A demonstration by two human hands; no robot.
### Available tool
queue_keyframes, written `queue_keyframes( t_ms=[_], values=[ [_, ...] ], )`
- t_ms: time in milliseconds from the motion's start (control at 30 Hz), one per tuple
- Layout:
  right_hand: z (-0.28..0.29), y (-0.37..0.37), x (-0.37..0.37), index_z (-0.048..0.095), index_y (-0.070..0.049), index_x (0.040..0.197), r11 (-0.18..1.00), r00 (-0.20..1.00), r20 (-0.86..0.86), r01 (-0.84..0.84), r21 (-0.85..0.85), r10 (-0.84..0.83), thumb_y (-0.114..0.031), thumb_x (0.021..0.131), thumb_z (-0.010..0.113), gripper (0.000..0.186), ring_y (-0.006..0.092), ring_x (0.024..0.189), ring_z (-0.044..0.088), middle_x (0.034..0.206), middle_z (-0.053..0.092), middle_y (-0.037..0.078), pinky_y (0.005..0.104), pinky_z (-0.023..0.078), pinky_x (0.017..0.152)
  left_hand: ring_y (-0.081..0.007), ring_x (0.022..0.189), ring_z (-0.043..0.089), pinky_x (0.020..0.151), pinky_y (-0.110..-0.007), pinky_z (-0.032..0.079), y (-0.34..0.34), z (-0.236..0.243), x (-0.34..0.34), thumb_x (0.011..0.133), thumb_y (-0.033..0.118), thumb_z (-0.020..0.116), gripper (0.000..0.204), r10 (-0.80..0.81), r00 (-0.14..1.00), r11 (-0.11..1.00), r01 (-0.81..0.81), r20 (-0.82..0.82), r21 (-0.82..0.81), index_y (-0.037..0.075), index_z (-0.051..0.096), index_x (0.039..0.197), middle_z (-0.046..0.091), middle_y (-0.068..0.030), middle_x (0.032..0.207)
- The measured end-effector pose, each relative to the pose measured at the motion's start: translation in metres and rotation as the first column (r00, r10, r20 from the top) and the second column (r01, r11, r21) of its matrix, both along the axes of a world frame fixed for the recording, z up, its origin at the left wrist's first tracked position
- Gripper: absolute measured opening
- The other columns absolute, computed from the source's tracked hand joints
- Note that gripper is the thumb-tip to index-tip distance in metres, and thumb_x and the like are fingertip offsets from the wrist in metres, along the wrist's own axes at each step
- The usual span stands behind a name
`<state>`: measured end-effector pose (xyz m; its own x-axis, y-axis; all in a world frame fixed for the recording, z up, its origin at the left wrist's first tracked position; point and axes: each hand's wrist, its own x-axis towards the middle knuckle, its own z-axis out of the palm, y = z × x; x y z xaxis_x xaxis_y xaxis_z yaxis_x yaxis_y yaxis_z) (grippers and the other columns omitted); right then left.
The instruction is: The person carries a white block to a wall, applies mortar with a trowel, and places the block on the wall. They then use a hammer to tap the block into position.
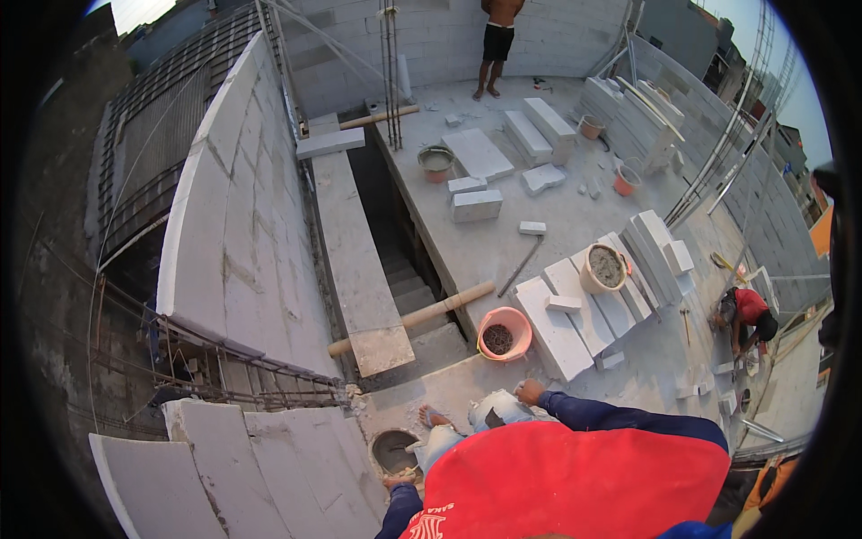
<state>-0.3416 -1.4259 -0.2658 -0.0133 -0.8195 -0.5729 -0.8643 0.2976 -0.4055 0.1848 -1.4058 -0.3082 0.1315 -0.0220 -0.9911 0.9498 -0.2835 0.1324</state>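
Note:
My left hand (400, 480) is low beside the white block wall, at the near rim of a round bucket (393, 450) with wet grey mortar inside. Its fingers are curled around something too small to make out. A tool-like grey piece lies in the bucket's mouth. My right hand (530, 392) is by my bent knee, with its fingers drawn in and nothing seen in them. Just beyond it stands a pink bucket (505, 334) with dark brown contents. White blocks (567, 337) lie to its right, bearing a bucket of grey mortar (604, 269).
A stairwell opening (395, 242) drops away ahead, with a plank (359, 260) alongside and a bamboo pole (449, 303) across it. A long hammer (521, 265) lies on the floor. One person (498, 45) stands at the far wall; another (750, 314) bends over at right.

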Motion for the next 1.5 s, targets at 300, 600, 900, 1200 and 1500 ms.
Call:
queue_keyframes(
  t_ms=[300, 600, 900, 1200, 1500],
  values=[
    [0.053, -0.091, 0.05, 0.072, -0.005, 0.093, 0.96, 0.942, 0.229, 0.267, -0.078, -0.244, -0.026, 0.091, 0.058, 0.026, 0.0201, 0.059, 0.07, 0.072, 0.071, 0.009, 0.0353, 0.056, 0.058, -0.0349, 0.113, 0.042, 0.1, -0.06, 0.031, -0.08, -0.01, -0.009, 0.087, 0.06, 0.045, 0.056, -0.058, 0.991, 0.989, 0.073, 0.121, -0.128, 0.009, 0.042, 0.108, 0.046, -0.0128, 0.115],
    [-0.027, -0.027, -0.006, 0.072, -0.012, 0.094, 0.804, 0.882, -0.072, 0.455, 0.382, -0.465, -0.024, 0.09, 0.06, 0.017, 0.0186, 0.06, 0.071, 0.075, 0.073, 0.006, 0.0369, 0.057, 0.052, -0.0361, 0.105, 0.043, 0.095, -0.06, 0.035, -0.114, 0.003, -0.026, 0.087, 0.057, 0.046, 0.054, -0.247, 0.967, 0.949, 0.256, 0.068, -0.187, 0.007, 0.042, 0.105, 0.047, -0.0168, 0.111],
    [-0.026, 0.018, -0.014, 0.075, -0.001, 0.086, 0.834, 0.901, 0.035, 0.386, 0.395, -0.433, -0.011, 0.086, 0.054, 0.024, 0.0252, 0.065, 0.074, 0.079, 0.075, 0.013, 0.0379, 0.06, 0.063, -0.0392, 0.099, 0.046, 0.09, -0.061, 0.037, -0.137, 0.002, -0.032, 0.089, 0.055, 0.043, 0.051, -0.368, 0.924, 0.913, 0.381, 0.106, -0.146, 0.006, 0.039, 0.101, 0.047, -0.0183, 0.105],
    [-0.005, -0.035, 0.002, 0.075, -0.002, 0.086, 0.96, 0.991, -0.016, 0.136, 0.245, -0.136, -0.012, 0.086, 0.055, 0.022, 0.0217, 0.062, 0.072, 0.076, 0.075, 0.01, 0.037, 0.06, 0.063, -0.0422, 0.093, 0.049, 0.086, -0.063, 0.04, -0.154, 0.0, -0.035, 0.092, 0.054, 0.04, 0.048, -0.422, 0.9, 0.886, 0.436, 0.113, -0.156, 0.006, 0.036, 0.097, 0.047, -0.0198, 0.098],
    [-0.031, -0.074, -0.005, 0.073, -0.002, 0.075, 0.811, 0.791, 0.183, 0.558, 0.176, -0.583, -0.014, 0.085, 0.055, 0.024, 0.0243, 0.059, 0.071, 0.067, 0.071, 0.01, 0.0386, 0.059, 0.059, -0.0463, 0.088, 0.053, 0.082, -0.064, 0.043, -0.168, 0.007, -0.053, 0.094, 0.05, 0.039, 0.047, -0.527, 0.792, 0.795, 0.587, 0.307, -0.151, 0.004, 0.035, 0.097, 0.049, -0.0232, 0.091]
  ],
)
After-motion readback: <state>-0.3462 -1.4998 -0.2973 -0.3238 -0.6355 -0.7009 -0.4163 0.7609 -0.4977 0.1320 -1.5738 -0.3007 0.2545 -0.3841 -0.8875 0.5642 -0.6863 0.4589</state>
